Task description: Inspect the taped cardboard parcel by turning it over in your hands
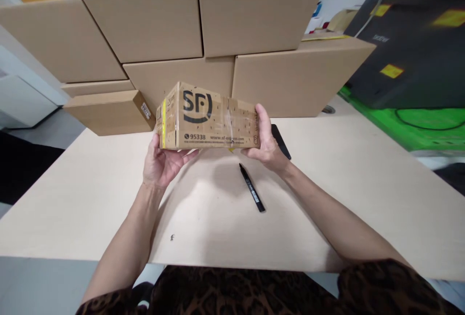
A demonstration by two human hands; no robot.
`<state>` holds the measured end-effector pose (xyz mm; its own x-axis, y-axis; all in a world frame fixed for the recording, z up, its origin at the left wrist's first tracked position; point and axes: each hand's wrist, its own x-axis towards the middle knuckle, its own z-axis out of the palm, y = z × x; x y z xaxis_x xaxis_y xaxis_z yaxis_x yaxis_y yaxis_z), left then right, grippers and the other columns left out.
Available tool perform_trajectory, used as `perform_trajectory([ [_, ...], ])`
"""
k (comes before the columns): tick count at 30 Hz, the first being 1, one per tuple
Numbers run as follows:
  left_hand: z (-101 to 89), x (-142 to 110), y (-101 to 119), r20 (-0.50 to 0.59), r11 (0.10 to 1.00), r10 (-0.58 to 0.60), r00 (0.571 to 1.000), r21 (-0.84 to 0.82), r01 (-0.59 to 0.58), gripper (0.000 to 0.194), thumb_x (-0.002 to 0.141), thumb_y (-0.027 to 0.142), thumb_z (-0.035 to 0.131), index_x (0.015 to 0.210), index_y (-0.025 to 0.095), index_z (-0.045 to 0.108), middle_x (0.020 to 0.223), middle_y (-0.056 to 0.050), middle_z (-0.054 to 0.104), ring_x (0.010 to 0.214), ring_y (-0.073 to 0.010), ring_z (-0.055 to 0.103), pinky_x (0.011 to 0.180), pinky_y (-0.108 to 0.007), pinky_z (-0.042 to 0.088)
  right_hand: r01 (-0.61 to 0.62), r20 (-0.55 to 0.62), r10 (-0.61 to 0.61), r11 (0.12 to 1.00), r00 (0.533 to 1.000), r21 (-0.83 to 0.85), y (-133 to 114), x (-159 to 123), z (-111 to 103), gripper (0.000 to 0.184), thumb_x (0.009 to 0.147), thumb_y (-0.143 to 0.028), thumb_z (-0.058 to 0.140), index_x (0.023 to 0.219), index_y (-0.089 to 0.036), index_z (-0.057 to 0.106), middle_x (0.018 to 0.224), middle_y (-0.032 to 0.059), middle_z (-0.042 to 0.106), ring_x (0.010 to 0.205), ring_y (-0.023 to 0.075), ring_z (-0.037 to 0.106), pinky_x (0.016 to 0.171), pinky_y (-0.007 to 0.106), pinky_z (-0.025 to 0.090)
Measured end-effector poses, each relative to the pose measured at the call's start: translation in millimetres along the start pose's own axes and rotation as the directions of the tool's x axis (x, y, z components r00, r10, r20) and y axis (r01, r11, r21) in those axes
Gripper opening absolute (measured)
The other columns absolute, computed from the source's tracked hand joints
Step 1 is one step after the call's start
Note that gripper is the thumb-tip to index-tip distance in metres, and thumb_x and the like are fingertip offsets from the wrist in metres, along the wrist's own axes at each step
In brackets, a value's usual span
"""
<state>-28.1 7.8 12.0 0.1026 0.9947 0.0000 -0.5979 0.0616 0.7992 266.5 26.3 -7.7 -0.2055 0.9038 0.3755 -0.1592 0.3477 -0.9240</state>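
A brown cardboard box (218, 118) printed with "SF" and a web address is held up above the table, tilted, between both hands. Yellow tape runs down its left side, and clear tape crosses its front. My left hand (163, 162) supports the lower left corner, with the thumb on the side and the fingers underneath. My right hand (267, 143) grips the right end, fingers along the edge and thumb below. On the table under the box lies a black marker pen (252, 188). Behind my right wrist is a flat black object (281, 141), partly hidden, perhaps a phone.
Large plain cartons (279, 82) are stacked along the back of the pale table (203, 228). A smaller flat carton (109, 111) stands at the back left. To the right, a dark machine (410, 58) with yellow stickers rests on a green surface (410, 126).
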Motion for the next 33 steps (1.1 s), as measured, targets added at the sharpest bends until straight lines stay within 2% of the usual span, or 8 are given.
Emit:
perform_trajectory([
  [4,-0.5,2,-3,-0.027,0.999,0.035,0.999,-0.035,-0.036,0.068,0.088,0.063,0.079,0.139,0.02,0.068,0.149,-0.021,0.067,0.148,-0.0461,0.057,0.115,-0.065,0.058,-0.038,-0.062,0.046,0.991,0.997,0.125,-2,4,2,0.106,0.067,-0.031,0.082,0.162,-0.042,0.038,0.183,-0.0048,0.028,0.172,0.0237,0.018,0.14,0.05,0.017],
  [9,-7.1,6,-6,-0.077,0.991,0.127,0.989,-0.035,-0.13,0.048,0.093,0.055,0.078,0.13,0.025,0.073,0.145,-0.012,0.074,0.165,-0.0378,0.038,0.125,-0.06,0.051,-0.116,-0.097,0.153,0.941,0.983,0.317,-15,9,13,0.061,0.078,-0.05,0.07,0.137,-0.035,0.063,0.167,0.0006,0.056,0.163,0.032,0.04,0.128,0.062,0.042],
  [11,-10.7,8,-8,-0.113,0.986,0.158,0.981,-0.036,-0.163,0.038,0.094,0.05,0.078,0.124,0.026,0.076,0.141,-0.008,0.078,0.167,-0.0345,0.035,0.128,-0.058,0.048,-0.13,-0.1,0.175,0.929,0.98,0.347,-17,9,17,0.048,0.083,-0.059,0.069,0.125,-0.034,0.068,0.157,0.0022,0.065,0.156,0.0327,0.048,0.12,0.061,0.051],
  [16,-6.4,8,-14,-0.087,0.976,0.215,0.973,0.005,-0.216,0.034,0.095,0.043,0.08,0.125,0.028,0.077,0.145,-0.005,0.076,0.164,-0.0297,0.041,0.132,-0.049,0.045,-0.293,-0.139,0.346,0.908,0.928,0.301,-9,9,12,0.057,0.079,-0.077,0.077,0.119,-0.038,0.067,0.151,0.0012,0.067,0.146,0.0327,0.056,0.104,0.059,0.061],
  [20,6.8,0,-15,-0.036,0.961,0.272,0.962,0.065,-0.27,0.051,0.082,0.041,0.094,0.128,0.029,0.076,0.148,-0.005,0.074,0.16,-0.03,0.049,0.128,-0.042,0.049,-0.4,-0.175,0.463,0.865,0.869,0.303,-4,11,4,0.071,0.07,-0.087,0.078,0.123,-0.041,0.066,0.157,0.0013,0.062,0.145,0.0358,0.056,0.095,0.061,0.064],
  [25,16.7,-9,-19,-0.016,0.955,0.272,0.962,0.125,-0.268,0.069,0.066,0.048,0.103,0.128,0.032,0.076,0.139,-0.003,0.078,0.159,-0.0333,0.05,0.127,-0.042,0.05,-0.479,-0.124,0.558,0.79,0.82,0.383,-2,14,3,0.072,0.073,-0.09,0.071,0.122,-0.036,0.07,0.131,0.0064,0.076,0.129,0.0379,0.068,0.092,0.062,0.064],
  [29,21.3,-16,-24,0.008,0.964,0.234,0.972,0.127,-0.233,0.077,0.065,0.054,0.103,0.133,0.031,0.074,0.15,-0.005,0.071,0.166,-0.0364,0.036,0.13,-0.045,0.047,-0.401,-0.138,0.493,0.816,0.859,0.417,-8,11,9,0.051,0.077,-0.072,0.078,0.108,-0.032,0.074,0.113,0.006,0.083,0.123,0.0368,0.073,0.098,0.059,0.063],
  [33,24.6,-23,-26,0.072,0.974,0.197,0.978,0.103,-0.204,0.078,0.073,0.063,0.094,0.143,0.036,0.07,0.166,-0.004,0.058,0.172,-0.0351,0.022,0.135,-0.049,0.038,-0.38,-0.122,0.465,0.826,0.877,0.416,-15,8,12,0.03,0.084,-0.059,0.075,0.095,-0.031,0.075,0.105,0.0024,0.085,0.116,0.0328,0.078,0.101,0.053,0.064],
])
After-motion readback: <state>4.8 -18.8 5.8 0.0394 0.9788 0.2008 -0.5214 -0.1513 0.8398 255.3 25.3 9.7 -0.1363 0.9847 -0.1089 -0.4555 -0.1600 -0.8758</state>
